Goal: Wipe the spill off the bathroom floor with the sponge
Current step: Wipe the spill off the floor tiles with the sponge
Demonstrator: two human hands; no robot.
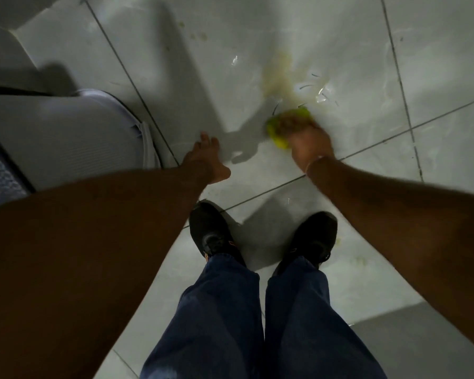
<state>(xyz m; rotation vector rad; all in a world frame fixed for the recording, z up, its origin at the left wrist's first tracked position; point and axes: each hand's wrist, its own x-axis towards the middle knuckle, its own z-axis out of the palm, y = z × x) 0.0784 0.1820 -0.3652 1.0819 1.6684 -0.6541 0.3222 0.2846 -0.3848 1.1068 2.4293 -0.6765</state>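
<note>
A yellowish spill smears the glossy white floor tile ahead of me, with small specks further up and left. My right hand presses a yellow-green sponge onto the tile at the spill's near edge; the hand is blurred and covers most of the sponge. My left hand hovers low over the floor to the left, fingers spread, holding nothing.
A white toilet with its lid down stands at the left, close to my left arm. My two black shoes and blue trouser legs stand on the tiles below the hands. Dark grout lines cross the floor.
</note>
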